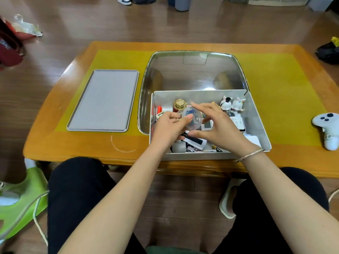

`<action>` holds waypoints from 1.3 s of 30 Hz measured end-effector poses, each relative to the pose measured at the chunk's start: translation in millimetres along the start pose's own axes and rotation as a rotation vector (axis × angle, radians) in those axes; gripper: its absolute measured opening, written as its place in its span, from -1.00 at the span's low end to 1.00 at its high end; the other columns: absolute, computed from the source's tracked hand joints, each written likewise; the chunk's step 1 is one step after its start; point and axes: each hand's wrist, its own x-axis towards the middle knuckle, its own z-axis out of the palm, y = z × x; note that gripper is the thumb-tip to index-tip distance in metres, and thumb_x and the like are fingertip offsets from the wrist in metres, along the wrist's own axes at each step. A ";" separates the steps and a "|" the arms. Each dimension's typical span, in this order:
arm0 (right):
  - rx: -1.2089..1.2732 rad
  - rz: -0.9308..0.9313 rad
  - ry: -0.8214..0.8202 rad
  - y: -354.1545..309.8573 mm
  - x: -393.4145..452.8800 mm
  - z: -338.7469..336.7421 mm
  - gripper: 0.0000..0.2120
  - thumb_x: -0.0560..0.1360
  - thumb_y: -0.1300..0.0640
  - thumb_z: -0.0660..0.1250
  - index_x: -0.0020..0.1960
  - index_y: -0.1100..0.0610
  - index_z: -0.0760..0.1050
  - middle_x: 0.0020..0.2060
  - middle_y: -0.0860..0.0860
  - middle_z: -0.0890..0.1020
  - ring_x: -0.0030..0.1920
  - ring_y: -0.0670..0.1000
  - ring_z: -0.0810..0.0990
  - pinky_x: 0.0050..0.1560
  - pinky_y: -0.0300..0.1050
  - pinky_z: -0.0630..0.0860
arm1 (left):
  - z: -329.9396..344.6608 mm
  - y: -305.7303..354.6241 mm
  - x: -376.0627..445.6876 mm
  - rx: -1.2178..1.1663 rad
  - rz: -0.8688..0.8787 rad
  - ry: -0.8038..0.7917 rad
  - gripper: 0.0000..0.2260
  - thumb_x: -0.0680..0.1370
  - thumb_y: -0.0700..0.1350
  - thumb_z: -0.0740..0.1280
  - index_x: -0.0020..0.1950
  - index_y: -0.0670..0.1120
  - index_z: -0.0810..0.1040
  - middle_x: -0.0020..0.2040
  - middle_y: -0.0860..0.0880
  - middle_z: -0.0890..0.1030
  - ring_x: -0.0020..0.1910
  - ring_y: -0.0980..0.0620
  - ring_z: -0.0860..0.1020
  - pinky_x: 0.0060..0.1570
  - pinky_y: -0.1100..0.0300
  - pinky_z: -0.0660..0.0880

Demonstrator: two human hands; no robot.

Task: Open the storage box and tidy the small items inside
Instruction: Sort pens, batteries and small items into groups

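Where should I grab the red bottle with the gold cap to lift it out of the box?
Pinch the gold cap from above. The red bottle stands upright by the far wall of the box, its body crowded by clutter, so the knobbly top is probably the freest part.

Box (256, 114): open, lid (192, 70) tipped back
Hands: left (165, 129) and right (218, 125) held clear ball (192, 119) over box
Tray (104, 99): left of box
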 end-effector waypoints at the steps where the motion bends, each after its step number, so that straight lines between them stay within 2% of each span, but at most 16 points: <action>1: -0.065 -0.050 0.018 -1.8 0.7 -0.3 -0.33 0.32 0.02 0.54 0.38 0.02 0.39 0.13 -0.09 0.52 -0.03 -0.23 0.43 0.04 -0.45 0.38 | 0.3 0.2 -0.1 0.035 0.020 0.001 -0.71 0.47 0.06 0.43 0.01 -0.09 0.45 -0.12 -0.06 0.68 -0.16 0.01 0.67 -0.32 0.17 0.60; 4: -0.069 -0.002 0.088 -4.9 3.6 -4.4 -0.38 0.27 0.03 0.57 0.29 0.01 0.45 -0.01 -0.16 0.55 -0.18 -0.25 0.50 -0.10 -0.55 0.35 | 0.6 -0.1 -2.3 0.057 0.080 -0.031 -0.71 0.53 0.18 0.29 0.04 -0.02 0.43 -0.09 0.00 0.66 -0.15 0.12 0.65 -0.33 0.25 0.57; 7: 0.209 0.172 0.031 -6.5 3.5 -7.5 -0.42 0.28 0.14 0.57 0.24 -0.01 0.44 0.00 -0.06 0.60 -0.19 -0.14 0.57 -0.16 -0.42 0.49 | -3.4 -0.9 -3.6 0.081 0.099 -0.072 -0.73 0.57 0.26 0.05 0.03 0.13 0.39 -0.03 0.01 0.58 -0.11 0.15 0.60 -0.20 0.20 0.60; 9: 0.397 0.217 0.009 -8.0 1.7 -8.4 -0.45 0.30 0.24 0.54 0.22 0.05 0.43 0.04 0.00 0.60 -0.21 -0.13 0.59 -0.15 -0.35 0.55 | -4.1 0.0 -5.0 0.054 0.117 -0.122 -0.76 0.56 0.27 0.06 0.06 0.18 0.36 0.00 0.03 0.56 -0.15 0.24 0.57 -0.25 0.31 0.54; 10: 0.442 0.228 0.012 -9.3 1.0 -9.3 -0.45 0.30 0.26 0.53 0.22 0.07 0.43 0.07 0.00 0.59 -0.22 -0.14 0.61 -0.15 -0.33 0.56 | -3.4 0.6 -5.5 0.048 0.123 -0.150 -0.71 0.53 0.28 0.08 0.15 0.18 0.36 0.01 0.03 0.57 -0.18 0.25 0.55 -0.29 0.36 0.48; 13: 0.481 0.242 0.008 -11.5 -0.3 -12.2 -0.47 0.32 0.27 0.51 0.24 0.12 0.43 0.13 0.01 0.56 -0.21 -0.13 0.66 -0.10 -0.28 0.59 | -2.0 0.9 -6.0 0.062 0.137 -0.202 -0.55 0.54 0.23 0.16 0.39 0.12 0.31 -0.06 0.13 0.60 -0.20 0.22 0.53 -0.27 0.32 0.45; 15: 0.516 0.241 -0.025 -11.2 -1.6 -13.5 -0.55 0.37 0.25 0.47 0.22 0.17 0.45 0.09 0.13 0.60 -0.17 -0.02 0.67 -0.07 -0.19 0.61 | -2.4 -0.2 -6.5 0.078 0.199 -0.212 -0.58 0.56 0.14 0.20 0.41 0.07 0.32 -0.13 0.22 0.62 -0.17 0.27 0.56 -0.21 0.35 0.47; 18: 0.619 0.240 -0.031 -12.3 -4.1 -13.0 -0.66 0.49 0.22 0.33 0.24 0.29 0.44 -0.01 0.36 0.60 -0.05 0.21 0.65 -0.10 -0.09 0.64 | -1.7 1.3 -8.5 0.094 0.303 -0.212 -0.63 0.59 -0.02 0.24 0.39 0.03 0.30 0.00 0.22 0.57 -0.04 0.32 0.57 -0.10 0.39 0.48; 20: 0.655 0.244 -0.025 -14.0 -3.7 -13.9 -0.64 0.51 0.21 0.30 0.26 0.31 0.41 -0.03 0.35 0.62 -0.04 0.26 0.64 -0.10 -0.02 0.64 | -1.0 3.5 -9.5 0.127 0.341 -0.207 -0.63 0.60 -0.05 0.24 0.40 0.01 0.29 0.05 0.15 0.53 -0.06 0.33 0.56 -0.10 0.40 0.48; 23: 0.648 0.253 -0.052 -16.0 -2.3 -14.8 -0.64 0.52 0.17 0.28 0.26 0.30 0.41 -0.05 0.32 0.64 -0.12 0.24 0.66 -0.07 0.03 0.63 | -1.1 2.4 -9.9 0.150 0.338 -0.195 -0.63 0.60 -0.03 0.24 0.39 0.02 0.29 0.02 0.18 0.53 -0.06 0.32 0.56 -0.04 0.34 0.52; 28: 0.641 0.281 -0.079 -14.3 -0.1 -10.3 -0.65 0.54 0.10 0.26 0.24 0.30 0.44 -0.12 0.37 0.63 -0.20 0.23 0.68 -0.12 -0.03 0.65 | -0.2 -2.5 -9.6 0.185 0.316 -0.174 -0.70 0.61 -0.02 0.21 0.34 0.04 0.30 -0.01 0.22 0.54 -0.04 0.37 0.55 -0.12 0.43 0.47; 31: 0.676 0.281 -0.079 -14.4 -0.8 -6.6 -0.66 0.53 0.06 0.25 0.19 0.28 0.47 -0.13 0.32 0.65 -0.19 0.22 0.69 -0.13 -0.04 0.65 | -1.1 -3.5 -8.4 0.225 0.325 -0.164 -0.70 0.62 -0.01 0.19 0.34 0.02 0.31 0.04 0.19 0.55 0.01 0.35 0.54 -0.08 0.41 0.49; 34: 0.744 0.326 -0.076 -15.5 -0.1 -3.4 -0.64 0.48 -0.03 0.26 0.06 0.25 0.49 -0.19 0.18 0.69 -0.21 0.16 0.69 -0.16 -0.07 0.65 | -3.8 -0.3 -4.5 0.323 0.320 -0.237 -0.56 0.62 0.08 0.14 0.45 -0.07 0.29 0.23 0.01 0.54 0.20 0.14 0.51 0.13 0.24 0.49; 36: 0.768 0.363 -0.066 -13.3 1.7 -2.5 -0.64 0.54 -0.05 0.22 0.00 0.26 0.51 -0.28 0.11 0.69 -0.26 0.09 0.69 -0.17 -0.06 0.65 | -2.8 1.3 -4.8 0.357 0.299 -0.301 -0.41 0.53 0.21 0.17 0.50 -0.01 0.20 0.30 0.02 0.49 0.25 0.14 0.47 0.20 0.19 0.47; 37: 0.751 0.379 -0.061 -11.5 2.5 -2.5 -0.62 0.56 -0.07 0.19 -0.02 0.27 0.52 -0.33 0.07 0.67 -0.30 0.04 0.67 -0.16 -0.05 0.65 | -1.4 1.1 -6.1 0.393 0.298 -0.302 -0.33 0.47 0.26 0.21 0.50 0.04 0.15 0.33 0.03 0.47 0.26 0.15 0.45 0.20 0.20 0.46; 39: 0.681 0.406 -0.071 -9.0 3.6 -1.4 -0.53 0.55 -0.13 0.18 0.02 0.30 0.54 -0.35 0.07 0.63 -0.31 0.00 0.63 -0.14 -0.01 0.64 | 1.3 -3.6 -8.0 0.565 0.380 -0.182 -0.31 0.44 0.24 0.31 0.47 0.06 0.15 0.34 0.00 0.45 0.25 0.11 0.45 0.15 0.21 0.47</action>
